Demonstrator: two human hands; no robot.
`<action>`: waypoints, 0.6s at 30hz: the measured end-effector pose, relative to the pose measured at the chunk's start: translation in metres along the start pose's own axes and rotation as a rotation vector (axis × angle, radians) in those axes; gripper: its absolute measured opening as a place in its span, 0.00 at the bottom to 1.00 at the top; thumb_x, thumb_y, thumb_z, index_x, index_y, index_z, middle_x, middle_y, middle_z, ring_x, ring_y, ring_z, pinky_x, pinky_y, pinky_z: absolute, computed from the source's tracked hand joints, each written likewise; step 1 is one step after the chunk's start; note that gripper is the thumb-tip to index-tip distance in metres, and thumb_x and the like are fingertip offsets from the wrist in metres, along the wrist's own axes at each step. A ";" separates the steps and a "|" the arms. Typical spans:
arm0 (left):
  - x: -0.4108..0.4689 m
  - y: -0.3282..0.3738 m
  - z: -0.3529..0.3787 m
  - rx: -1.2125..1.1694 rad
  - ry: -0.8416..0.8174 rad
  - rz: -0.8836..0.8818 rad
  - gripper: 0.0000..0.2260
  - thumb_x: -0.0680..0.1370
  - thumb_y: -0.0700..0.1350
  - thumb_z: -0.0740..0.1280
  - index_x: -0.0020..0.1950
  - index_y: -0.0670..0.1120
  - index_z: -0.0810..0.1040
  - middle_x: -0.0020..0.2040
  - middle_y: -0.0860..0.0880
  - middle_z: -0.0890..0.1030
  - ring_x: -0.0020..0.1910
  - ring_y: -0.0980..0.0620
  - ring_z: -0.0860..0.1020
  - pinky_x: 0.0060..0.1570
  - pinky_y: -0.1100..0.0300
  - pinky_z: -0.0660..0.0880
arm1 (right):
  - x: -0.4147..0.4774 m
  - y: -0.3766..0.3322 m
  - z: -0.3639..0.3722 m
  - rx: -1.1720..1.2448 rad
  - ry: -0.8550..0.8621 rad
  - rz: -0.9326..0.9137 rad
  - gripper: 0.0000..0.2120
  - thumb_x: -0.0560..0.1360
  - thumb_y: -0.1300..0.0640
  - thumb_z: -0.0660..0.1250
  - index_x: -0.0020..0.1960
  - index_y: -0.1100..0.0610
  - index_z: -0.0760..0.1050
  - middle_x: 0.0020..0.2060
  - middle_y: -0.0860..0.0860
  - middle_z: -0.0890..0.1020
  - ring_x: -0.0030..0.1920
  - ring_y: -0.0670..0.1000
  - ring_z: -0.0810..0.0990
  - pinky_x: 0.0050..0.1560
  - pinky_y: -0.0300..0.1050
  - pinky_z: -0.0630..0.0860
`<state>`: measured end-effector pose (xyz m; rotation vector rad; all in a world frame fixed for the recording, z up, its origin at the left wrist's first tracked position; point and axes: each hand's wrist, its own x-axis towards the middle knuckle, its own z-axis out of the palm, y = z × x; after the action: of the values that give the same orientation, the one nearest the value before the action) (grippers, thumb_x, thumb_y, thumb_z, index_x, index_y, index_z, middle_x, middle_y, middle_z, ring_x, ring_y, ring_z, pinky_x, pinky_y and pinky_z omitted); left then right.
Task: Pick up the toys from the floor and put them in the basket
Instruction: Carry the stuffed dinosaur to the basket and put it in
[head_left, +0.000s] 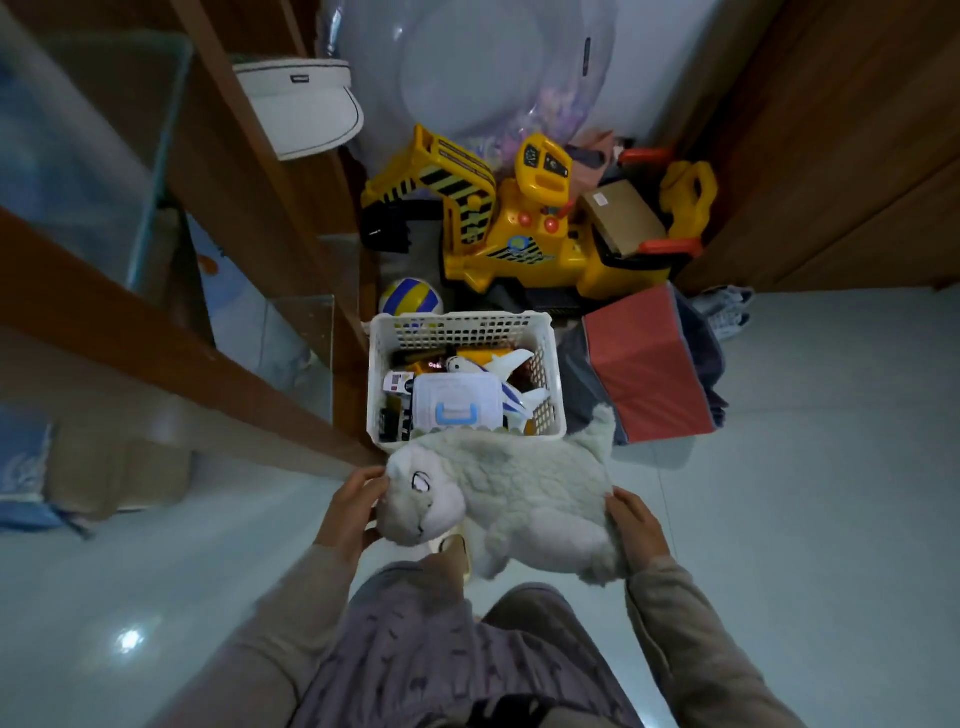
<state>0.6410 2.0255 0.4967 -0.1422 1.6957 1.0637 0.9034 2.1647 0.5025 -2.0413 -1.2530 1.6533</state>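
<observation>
A large white plush animal hangs in the air just in front of the white plastic basket, overlapping its near rim. My left hand grips its head and my right hand grips its rear end. The basket stands on the floor and holds a toy plane, a clear box with a blue latch and small toy cars.
A yellow ride-on excavator and a striped ball sit behind the basket. A red folding box stands to its right. Wooden shelving runs along the left. Pale tiled floor spreads right and left.
</observation>
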 end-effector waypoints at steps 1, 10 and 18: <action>0.008 0.009 0.003 0.008 0.000 0.004 0.05 0.78 0.41 0.60 0.49 0.48 0.75 0.44 0.45 0.76 0.40 0.48 0.74 0.34 0.60 0.71 | 0.010 -0.008 0.002 0.001 -0.009 -0.004 0.15 0.78 0.65 0.59 0.63 0.70 0.71 0.63 0.66 0.75 0.53 0.54 0.72 0.55 0.43 0.66; 0.080 0.059 0.034 0.028 -0.021 -0.162 0.04 0.79 0.39 0.61 0.50 0.46 0.74 0.42 0.46 0.76 0.39 0.49 0.73 0.38 0.58 0.71 | 0.102 -0.053 0.020 -0.153 -0.066 0.033 0.15 0.78 0.63 0.60 0.62 0.69 0.72 0.62 0.65 0.75 0.53 0.52 0.71 0.56 0.42 0.65; 0.205 0.036 0.050 -0.151 0.166 -0.285 0.16 0.79 0.38 0.59 0.68 0.43 0.70 0.52 0.43 0.75 0.42 0.47 0.73 0.39 0.58 0.70 | 0.218 -0.043 0.082 -0.289 -0.182 0.208 0.16 0.77 0.60 0.61 0.63 0.64 0.71 0.51 0.55 0.74 0.51 0.54 0.71 0.59 0.52 0.72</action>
<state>0.5716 2.1625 0.3484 -0.5665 1.6797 0.9844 0.8107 2.3226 0.3526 -2.3001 -1.4567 1.8823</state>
